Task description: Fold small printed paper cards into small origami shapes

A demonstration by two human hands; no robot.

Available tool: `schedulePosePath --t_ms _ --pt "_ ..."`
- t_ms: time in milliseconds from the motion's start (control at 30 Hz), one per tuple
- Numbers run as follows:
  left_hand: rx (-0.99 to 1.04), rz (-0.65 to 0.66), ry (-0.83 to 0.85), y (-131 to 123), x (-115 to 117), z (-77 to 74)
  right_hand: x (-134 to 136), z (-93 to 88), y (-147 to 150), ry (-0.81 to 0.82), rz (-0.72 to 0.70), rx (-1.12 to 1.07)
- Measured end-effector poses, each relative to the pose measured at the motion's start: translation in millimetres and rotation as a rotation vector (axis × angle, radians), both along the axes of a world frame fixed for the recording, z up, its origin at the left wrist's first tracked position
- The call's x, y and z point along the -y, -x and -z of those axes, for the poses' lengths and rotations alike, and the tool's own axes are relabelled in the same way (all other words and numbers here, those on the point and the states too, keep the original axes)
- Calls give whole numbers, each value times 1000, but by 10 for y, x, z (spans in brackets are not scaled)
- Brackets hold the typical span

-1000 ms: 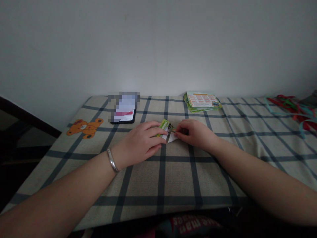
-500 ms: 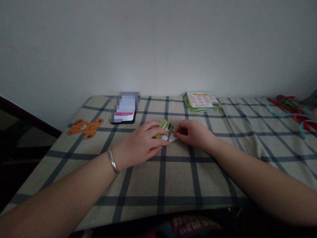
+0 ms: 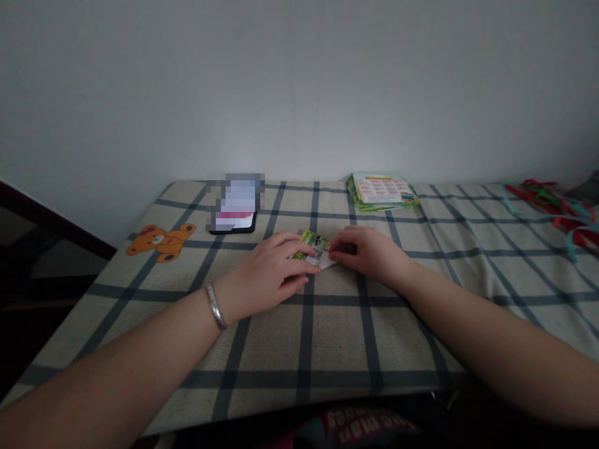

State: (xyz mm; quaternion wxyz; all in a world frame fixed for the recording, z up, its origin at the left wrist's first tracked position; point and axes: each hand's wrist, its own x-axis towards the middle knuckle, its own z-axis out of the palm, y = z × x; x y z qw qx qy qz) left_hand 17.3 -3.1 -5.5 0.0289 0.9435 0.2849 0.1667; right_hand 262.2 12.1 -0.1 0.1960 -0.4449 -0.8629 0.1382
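A small green-and-white printed piece of paper [image 3: 318, 242], seemingly folded, lies on the checked tablecloth between my hands. My left hand [image 3: 269, 268], with a silver bangle at its wrist, rests over the paper's left side. Its fingers are stretched out and slightly apart, their tips on the paper, covering part of it. At the paper's right edge my right hand [image 3: 367, 252] is closed in a pinch of thumb and fingers. A white corner of the paper shows just below that pinch.
Against the wall sits a stack of printed green and white cards [image 3: 381, 189]. A phone [image 3: 236, 206], partly pixelated, lies back left. An orange bear cutout [image 3: 161, 242] is near the table's left edge. Red, green and teal ribbons [image 3: 556, 202] lie far right.
The raised far edge of the paper now sits lower and flatter. My left fingers have shifted slightly down with it; the right hand stays almost in place.
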Motion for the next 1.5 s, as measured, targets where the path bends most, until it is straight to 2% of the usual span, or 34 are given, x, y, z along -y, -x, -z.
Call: schedulePosePath --t_ms 133,233,733,1000,1200,1333,1500 --pt "-14 1 4 1 -2 2 -5 -5 -81 -28 -129 16" --pt "-9 1 1 5 -2 0 10 -18 -96 -61 -161 61" --pt "-34 -32 -60 19 -19 6 32 -22 -34 -258 -154 190" --pt "-41 -31 -76 14 -31 8 40 -22 -29 -264 -160 201" --pt "-97 -82 -125 -39 74 -49 33 -20 -32 -251 -156 192" --pt "-112 -68 -148 -82 138 -90 32 -23 -30 -256 -167 196" --pt "-113 -51 -98 -82 135 -74 35 -24 -21 -267 -167 197"
